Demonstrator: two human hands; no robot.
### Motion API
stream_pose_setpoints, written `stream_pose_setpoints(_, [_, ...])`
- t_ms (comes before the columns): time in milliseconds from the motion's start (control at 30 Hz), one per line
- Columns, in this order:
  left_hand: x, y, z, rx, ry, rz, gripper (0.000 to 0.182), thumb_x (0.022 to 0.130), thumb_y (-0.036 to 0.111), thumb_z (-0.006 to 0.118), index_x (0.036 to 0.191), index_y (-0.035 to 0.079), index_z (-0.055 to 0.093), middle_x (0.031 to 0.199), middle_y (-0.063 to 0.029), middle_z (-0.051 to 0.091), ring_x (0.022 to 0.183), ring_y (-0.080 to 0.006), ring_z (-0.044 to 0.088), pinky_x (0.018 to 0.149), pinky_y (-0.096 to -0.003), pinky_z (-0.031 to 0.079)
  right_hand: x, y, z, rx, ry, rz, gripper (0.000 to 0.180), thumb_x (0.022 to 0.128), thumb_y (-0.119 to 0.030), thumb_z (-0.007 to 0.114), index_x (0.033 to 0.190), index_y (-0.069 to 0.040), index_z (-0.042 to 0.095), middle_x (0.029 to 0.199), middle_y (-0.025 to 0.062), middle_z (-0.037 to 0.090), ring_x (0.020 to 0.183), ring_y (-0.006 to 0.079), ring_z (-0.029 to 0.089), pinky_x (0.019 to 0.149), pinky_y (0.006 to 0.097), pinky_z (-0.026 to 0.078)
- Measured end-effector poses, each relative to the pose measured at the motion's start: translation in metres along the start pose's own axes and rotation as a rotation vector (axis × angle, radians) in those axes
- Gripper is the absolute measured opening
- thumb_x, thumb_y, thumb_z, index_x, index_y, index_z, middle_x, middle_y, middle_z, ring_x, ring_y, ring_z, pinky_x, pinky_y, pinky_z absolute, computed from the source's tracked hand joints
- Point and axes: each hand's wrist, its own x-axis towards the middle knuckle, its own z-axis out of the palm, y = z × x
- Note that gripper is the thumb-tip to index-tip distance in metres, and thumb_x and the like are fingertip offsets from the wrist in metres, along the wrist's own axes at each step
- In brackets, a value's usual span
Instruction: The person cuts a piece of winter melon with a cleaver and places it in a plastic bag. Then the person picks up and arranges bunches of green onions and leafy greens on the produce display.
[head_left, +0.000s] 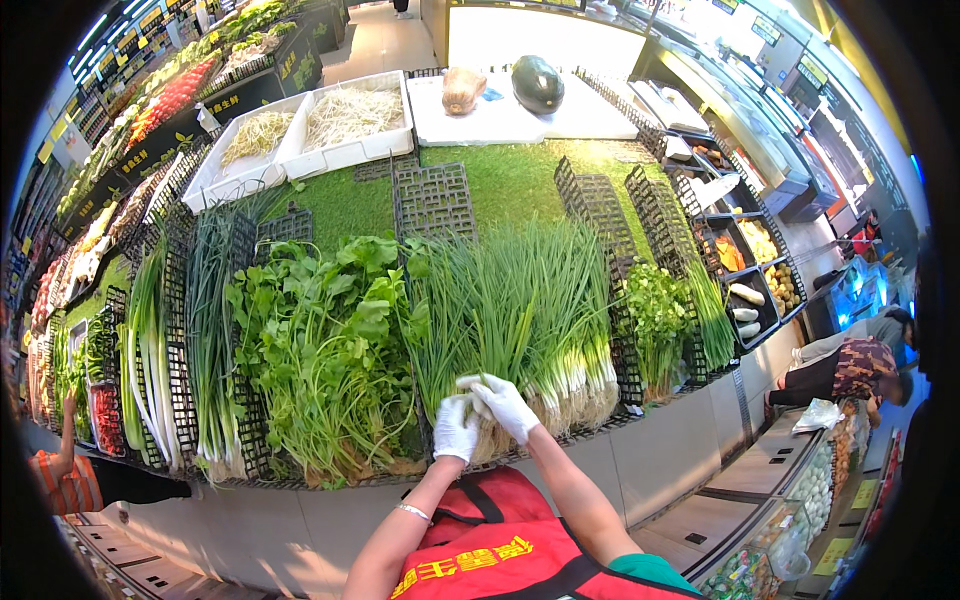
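Observation:
Both my hands wear white gloves and meet at the front edge of the vegetable stand, low in the middle of the view. My left hand is beside the black divider, its fingers bent near the roots of the scallions. Touching or nearly touching it, my right hand reaches in from the right over the scallions' root ends. Whether the fingers pinch a stalk or root is too small to tell. Leafy celery-like greens lie left of the hands, and a bunch of leafy herbs lies to the right.
Black plastic grid dividers stand on green artificial turf. White trays of bean sprouts, a squash and a dark green melon are at the back. Leeks lie left. People are at far left and far right.

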Motion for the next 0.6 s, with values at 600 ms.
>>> stream_pose_setpoints(600, [-0.003,0.005,-0.023,0.144,0.256,0.101,0.074,0.073,0.005,0.069,0.141,0.006,0.039,0.143,-0.0236,0.034,0.132,-0.0416,0.034,0.110,-0.0460,0.030,0.138,-0.018,-0.033,-0.069,0.396,-0.151,0.011,0.082,-0.017,0.072,0.082,-0.006,0.069,0.062,-0.0034,0.054,0.050,0.0041,0.041,0.047,0.0221,0.032])
